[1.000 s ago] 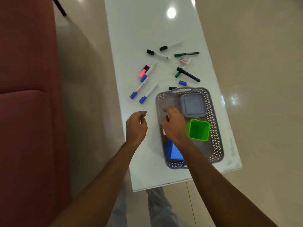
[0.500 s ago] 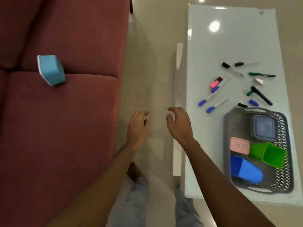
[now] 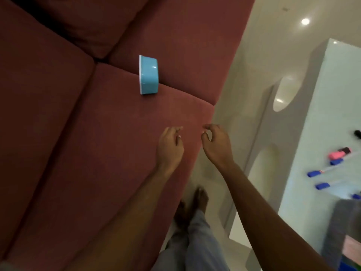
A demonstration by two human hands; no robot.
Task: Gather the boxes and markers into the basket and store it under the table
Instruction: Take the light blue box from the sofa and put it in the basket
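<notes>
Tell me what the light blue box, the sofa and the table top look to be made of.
Light blue box: likely plastic, smooth with a glossy highlight on its base. Sofa: dark red fabric, matte with soft seams; probably a woven or suede-like cloth. Table top: hard and glossy, mirroring ceiling lights; glass or lacquered board, hard to tell.

Blue box (image 3: 148, 75) on-edge (sofa), lid prob. on.
</notes>
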